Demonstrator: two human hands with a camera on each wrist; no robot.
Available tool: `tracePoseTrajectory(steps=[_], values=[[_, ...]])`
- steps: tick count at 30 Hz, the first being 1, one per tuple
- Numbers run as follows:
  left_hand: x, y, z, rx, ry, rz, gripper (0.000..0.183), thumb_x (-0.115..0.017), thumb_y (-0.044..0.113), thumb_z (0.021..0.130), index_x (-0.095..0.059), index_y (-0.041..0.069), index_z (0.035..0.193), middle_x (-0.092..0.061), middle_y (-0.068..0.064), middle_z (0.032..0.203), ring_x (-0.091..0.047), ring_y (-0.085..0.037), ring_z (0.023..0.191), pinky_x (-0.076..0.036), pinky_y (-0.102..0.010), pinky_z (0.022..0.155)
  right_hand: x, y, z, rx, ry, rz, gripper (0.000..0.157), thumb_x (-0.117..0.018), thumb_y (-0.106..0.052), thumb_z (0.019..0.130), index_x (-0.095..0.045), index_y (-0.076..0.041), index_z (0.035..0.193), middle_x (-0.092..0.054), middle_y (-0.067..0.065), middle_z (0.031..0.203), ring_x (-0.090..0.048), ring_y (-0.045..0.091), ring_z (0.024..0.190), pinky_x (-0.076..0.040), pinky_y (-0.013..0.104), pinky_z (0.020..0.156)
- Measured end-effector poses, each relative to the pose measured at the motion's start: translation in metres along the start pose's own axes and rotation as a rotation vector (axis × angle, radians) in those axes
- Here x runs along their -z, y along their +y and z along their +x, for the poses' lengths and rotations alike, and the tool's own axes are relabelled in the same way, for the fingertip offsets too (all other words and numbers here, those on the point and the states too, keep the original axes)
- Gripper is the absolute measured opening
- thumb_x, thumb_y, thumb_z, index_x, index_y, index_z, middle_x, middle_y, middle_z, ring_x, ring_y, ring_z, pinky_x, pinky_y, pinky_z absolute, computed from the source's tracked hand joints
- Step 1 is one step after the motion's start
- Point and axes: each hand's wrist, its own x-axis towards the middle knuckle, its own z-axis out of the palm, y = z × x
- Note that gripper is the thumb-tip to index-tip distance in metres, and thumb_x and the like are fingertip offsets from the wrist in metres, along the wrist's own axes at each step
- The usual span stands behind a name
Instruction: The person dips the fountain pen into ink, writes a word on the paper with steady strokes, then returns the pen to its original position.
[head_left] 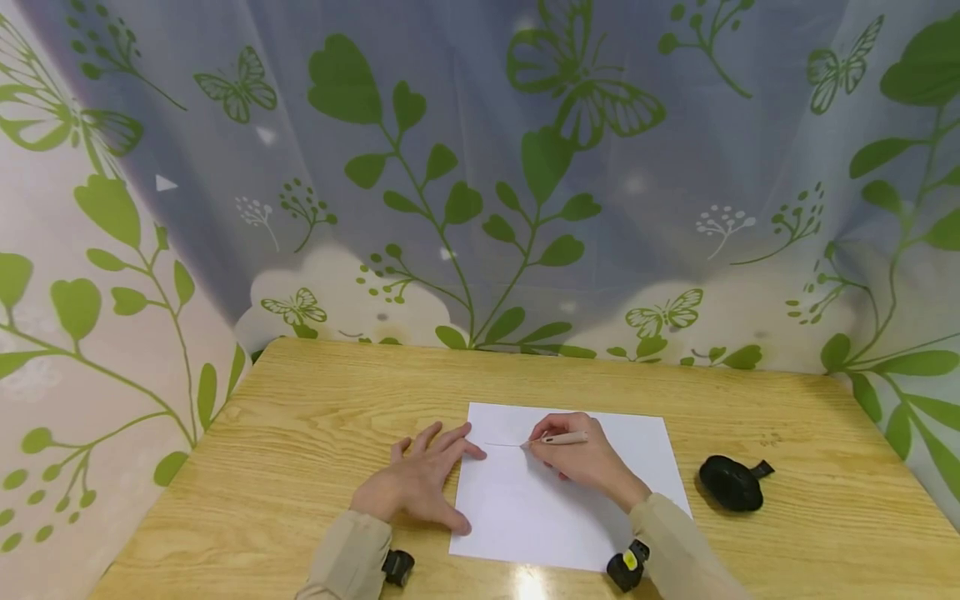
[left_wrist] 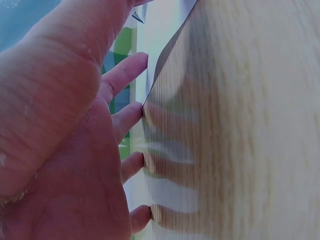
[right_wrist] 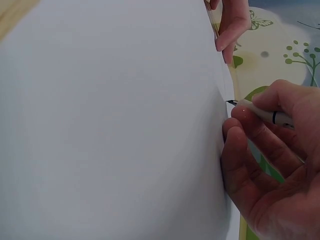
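Nearest the camera, at the lower edge, come two beige cloth sleeves (head_left: 347, 557), each with a small black device (head_left: 398, 567) at the wrist; the right one bears a yellow spot. From the left, the bare left hand (head_left: 420, 482) rests with its fingers spread wide, gripping nothing; the index fingertip and the thumb tip touch the left margin of a rectangular sheet of plain white paper (head_left: 525, 517), while the remaining fingers reach over the wood beside it. The sheet lies on a pale yellow wood-grain table (head_left: 300, 400). A thin dark line (head_left: 501, 444) runs across its upper left part to the dark tip of a slim, pale-barrelled pen (head_left: 565, 437). The right hand (head_left: 588, 458) pinches this pen near its tip between thumb and fingers, the other fingers curled beneath, above the paper. Farther right, apart from the paper, sits a rounded black object with a short tab (head_left: 731, 483). Behind hangs a grey-blue and cream curtain printed with green leaves and butterflies (head_left: 637, 208).
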Motion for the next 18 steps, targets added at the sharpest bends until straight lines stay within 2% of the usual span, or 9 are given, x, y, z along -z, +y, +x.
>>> tracePoseTrajectory(steps=[18], values=[[-0.0003, 0.0007, -0.0004, 0.000, 0.000, -0.007, 0.082, -0.092, 0.047, 0.068, -0.049, 0.035, 0.137, -0.020, 0.006, 0.172, -0.013, -0.041, 0.158, -0.015, -0.077, 0.114, 0.0057, 0.0030, -0.0049, -0.010, 0.019, -0.007, 0.008, -0.073, -0.017, 0.090, -0.074, -0.011, 0.095, -0.065, 0.004, 0.067, -0.052, 0.012, 0.050, -0.047, 0.027, 0.046]])
